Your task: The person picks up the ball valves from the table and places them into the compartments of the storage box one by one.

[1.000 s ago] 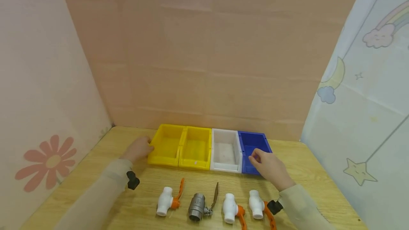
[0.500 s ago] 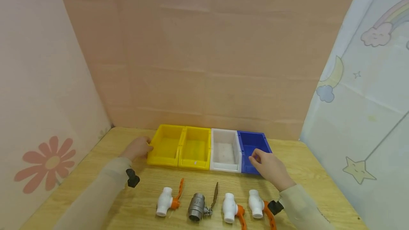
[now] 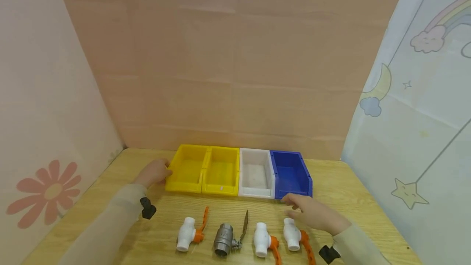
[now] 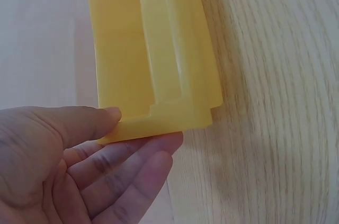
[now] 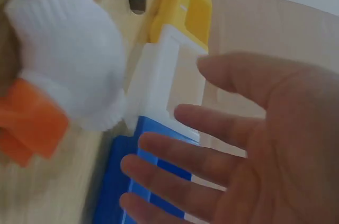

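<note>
My left hand (image 3: 152, 173) pinches the side wall of the leftmost yellow bin (image 3: 185, 171). In the left wrist view, the thumb lies on the rim of that bin and the fingers are against its outer side. My right hand (image 3: 314, 214) hovers with spread, relaxed fingers between the blue bin (image 3: 292, 177) and the rightmost white plastic ball valve (image 3: 292, 236), holding nothing. Its orange handle (image 3: 308, 248) points toward the near edge. The right wrist view shows this same ball valve (image 5: 74, 60) beside the open fingers (image 5: 185, 158).
A second yellow bin (image 3: 221, 173) and a white bin (image 3: 256, 175) stand in the same row along the back wall. In front lie two more white ball valves (image 3: 185, 235) with orange handles and a metal ball valve (image 3: 223, 240). Patterned walls enclose both sides.
My right hand has moved from over the blue bin toward me, to above the rightmost white ball valve, and its fingers have spread. My left hand keeps its hold on the yellow bin.
</note>
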A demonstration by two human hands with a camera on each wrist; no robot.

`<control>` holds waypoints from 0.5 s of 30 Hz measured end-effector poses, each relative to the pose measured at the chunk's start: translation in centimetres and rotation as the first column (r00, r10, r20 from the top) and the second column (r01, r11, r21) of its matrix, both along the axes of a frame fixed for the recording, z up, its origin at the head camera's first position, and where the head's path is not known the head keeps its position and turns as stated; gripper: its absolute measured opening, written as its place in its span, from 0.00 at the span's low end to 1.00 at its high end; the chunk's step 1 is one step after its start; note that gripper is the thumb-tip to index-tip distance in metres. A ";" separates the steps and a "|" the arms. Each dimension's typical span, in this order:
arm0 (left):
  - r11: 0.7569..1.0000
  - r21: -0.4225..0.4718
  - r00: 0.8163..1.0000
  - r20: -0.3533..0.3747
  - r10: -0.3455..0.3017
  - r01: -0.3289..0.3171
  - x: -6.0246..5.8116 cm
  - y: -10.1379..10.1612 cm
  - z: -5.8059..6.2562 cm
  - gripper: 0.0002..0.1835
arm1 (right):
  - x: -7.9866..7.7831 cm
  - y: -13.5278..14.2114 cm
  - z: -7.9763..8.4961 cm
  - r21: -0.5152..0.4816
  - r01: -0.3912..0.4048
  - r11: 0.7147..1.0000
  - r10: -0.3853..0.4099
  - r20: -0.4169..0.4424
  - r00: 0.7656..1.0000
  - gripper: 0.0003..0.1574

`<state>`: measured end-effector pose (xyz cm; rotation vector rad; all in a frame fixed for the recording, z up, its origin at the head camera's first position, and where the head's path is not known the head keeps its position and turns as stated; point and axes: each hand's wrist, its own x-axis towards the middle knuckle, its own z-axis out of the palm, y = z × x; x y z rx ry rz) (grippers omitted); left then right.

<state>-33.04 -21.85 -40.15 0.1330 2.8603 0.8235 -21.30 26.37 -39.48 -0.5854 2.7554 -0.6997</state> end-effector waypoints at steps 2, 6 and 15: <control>1.000 -0.009 1.000 -0.001 -0.003 0.003 0.1 0.0 0.1 0.17 | 0.7 0.2 -0.4 0.002 -0.041 0.999 0.041 0.074 0.996 0.32; 0.999 -0.029 1.000 -0.006 -0.017 0.017 0.2 0.1 0.2 0.17 | 1.8 0.5 -1.0 0.012 -0.090 0.996 0.088 0.118 0.989 0.45; 1.000 -0.012 1.000 0.019 -0.006 0.007 0.1 0.1 0.2 0.17 | 3.1 0.6 -2.6 0.104 -0.020 0.994 0.022 -0.021 1.000 0.57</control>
